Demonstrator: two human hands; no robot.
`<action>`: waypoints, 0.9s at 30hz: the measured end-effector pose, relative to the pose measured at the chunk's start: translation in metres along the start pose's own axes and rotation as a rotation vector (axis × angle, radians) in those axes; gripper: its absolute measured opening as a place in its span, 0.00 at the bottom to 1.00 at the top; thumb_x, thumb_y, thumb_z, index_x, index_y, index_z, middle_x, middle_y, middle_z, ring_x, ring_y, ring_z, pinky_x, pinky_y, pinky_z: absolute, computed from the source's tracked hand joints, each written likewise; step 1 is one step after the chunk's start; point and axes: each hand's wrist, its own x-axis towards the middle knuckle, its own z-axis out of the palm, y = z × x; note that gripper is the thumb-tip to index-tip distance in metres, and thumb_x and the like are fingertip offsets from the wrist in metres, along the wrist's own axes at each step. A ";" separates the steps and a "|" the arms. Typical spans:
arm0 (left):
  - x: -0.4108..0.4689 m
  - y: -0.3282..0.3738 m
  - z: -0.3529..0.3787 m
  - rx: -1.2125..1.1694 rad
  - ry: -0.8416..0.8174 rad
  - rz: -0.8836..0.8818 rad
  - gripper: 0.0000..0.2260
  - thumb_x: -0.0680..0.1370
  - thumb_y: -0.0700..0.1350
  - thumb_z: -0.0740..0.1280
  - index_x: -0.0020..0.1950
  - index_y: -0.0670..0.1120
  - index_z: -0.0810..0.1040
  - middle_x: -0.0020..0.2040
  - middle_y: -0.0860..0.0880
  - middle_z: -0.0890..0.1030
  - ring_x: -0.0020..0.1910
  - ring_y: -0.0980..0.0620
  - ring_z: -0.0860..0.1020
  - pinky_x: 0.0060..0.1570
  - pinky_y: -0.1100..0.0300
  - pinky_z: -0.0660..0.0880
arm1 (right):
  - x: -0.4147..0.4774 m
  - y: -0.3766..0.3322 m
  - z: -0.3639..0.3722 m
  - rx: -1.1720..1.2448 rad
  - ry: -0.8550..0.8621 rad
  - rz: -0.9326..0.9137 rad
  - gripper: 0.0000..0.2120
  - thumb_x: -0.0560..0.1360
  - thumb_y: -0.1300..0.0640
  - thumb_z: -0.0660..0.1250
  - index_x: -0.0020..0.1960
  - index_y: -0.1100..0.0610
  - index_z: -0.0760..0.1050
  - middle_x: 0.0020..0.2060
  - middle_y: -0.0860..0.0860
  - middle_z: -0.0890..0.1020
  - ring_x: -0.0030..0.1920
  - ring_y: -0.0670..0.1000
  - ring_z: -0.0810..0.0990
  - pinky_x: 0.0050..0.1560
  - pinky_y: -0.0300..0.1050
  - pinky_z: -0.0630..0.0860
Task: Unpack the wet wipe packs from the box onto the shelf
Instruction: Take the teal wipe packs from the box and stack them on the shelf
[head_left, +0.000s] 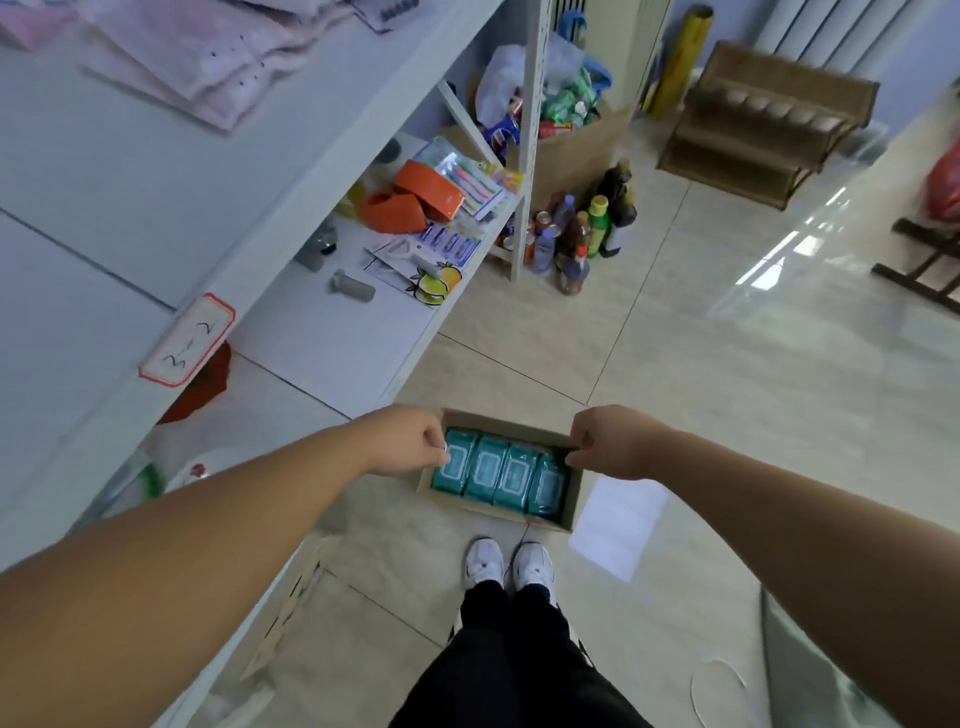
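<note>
A small open cardboard box (570, 512) sits on the tiled floor just in front of my white shoes. Inside it, several teal wet wipe packs (506, 475) lie side by side in a row. My left hand (408, 441) hangs over the box's left end, fingers curled and pinched together by the leftmost pack. My right hand (615, 441) is over the right end, also with curled fingers. Both hands look nearer to me than the box, and nothing shows in either. The white shelf (322, 338) runs along my left.
On the shelf lie orange tape rolls (415, 200), toothbrush packs and small items; a label tag (187, 340) hangs on the upper shelf's edge. Bottles (576, 239) stand on the floor past the shelf post. A white paper sheet (618, 525) lies right of the box.
</note>
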 end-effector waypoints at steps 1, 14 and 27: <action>0.010 -0.005 0.009 -0.016 -0.021 -0.008 0.11 0.79 0.55 0.68 0.57 0.50 0.82 0.50 0.57 0.79 0.55 0.54 0.79 0.60 0.54 0.76 | 0.006 0.005 0.008 0.003 -0.022 0.014 0.15 0.77 0.48 0.67 0.56 0.57 0.78 0.52 0.54 0.82 0.53 0.55 0.79 0.52 0.50 0.77; 0.154 -0.059 0.131 -0.170 -0.165 -0.094 0.10 0.78 0.54 0.71 0.52 0.49 0.85 0.46 0.57 0.83 0.50 0.55 0.80 0.56 0.57 0.77 | 0.146 0.063 0.126 0.066 -0.214 0.117 0.14 0.77 0.48 0.65 0.54 0.59 0.80 0.52 0.54 0.83 0.53 0.55 0.81 0.55 0.50 0.80; 0.352 -0.091 0.295 -0.377 -0.243 -0.160 0.10 0.78 0.51 0.72 0.53 0.46 0.84 0.46 0.53 0.80 0.53 0.49 0.81 0.60 0.52 0.77 | 0.334 0.135 0.257 0.115 -0.253 0.179 0.10 0.75 0.51 0.68 0.38 0.52 0.71 0.39 0.50 0.78 0.43 0.54 0.78 0.40 0.42 0.72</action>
